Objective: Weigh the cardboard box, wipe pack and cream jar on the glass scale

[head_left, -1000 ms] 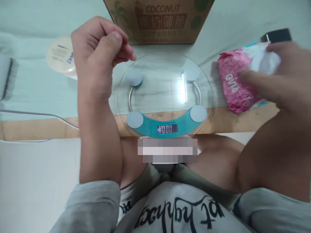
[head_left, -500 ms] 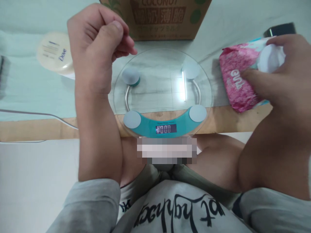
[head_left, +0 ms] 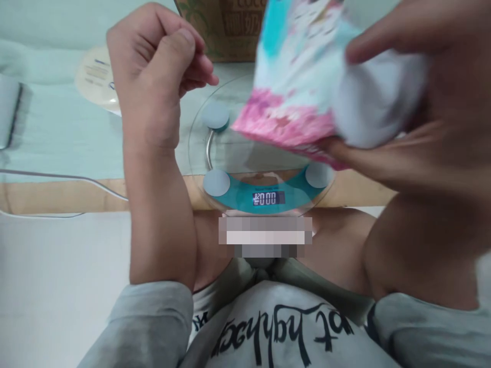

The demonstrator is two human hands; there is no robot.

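My right hand (head_left: 433, 97) grips a soft pink, white and blue pack (head_left: 299, 87) by its white lid end (head_left: 376, 97), thumb on one side and fingers on the other. It hangs tilted over the right part of a round glass scale (head_left: 245, 153), hiding much of it. Zeros show on the scale's lit display (head_left: 269, 198). Left of the scale, my left hand (head_left: 164, 51) is raised with its fingers curled in and the thumb against them; I see nothing in it. A cream Dove tub (head_left: 95, 76) is partly behind my left wrist.
Behind the scale stands a brown cardboard box (head_left: 222, 30). A pale green cloth (head_left: 42, 61) covers the table, whose wooden front edge (head_left: 360, 189) shows. A white cable (head_left: 76, 178) runs along the left, below a grey object (head_left: 8, 112) at the frame's edge.
My right hand has lifted the pack from the right side of the table and carried it left over the scale, turning it. The left hand keeps nearly the same place and shape.
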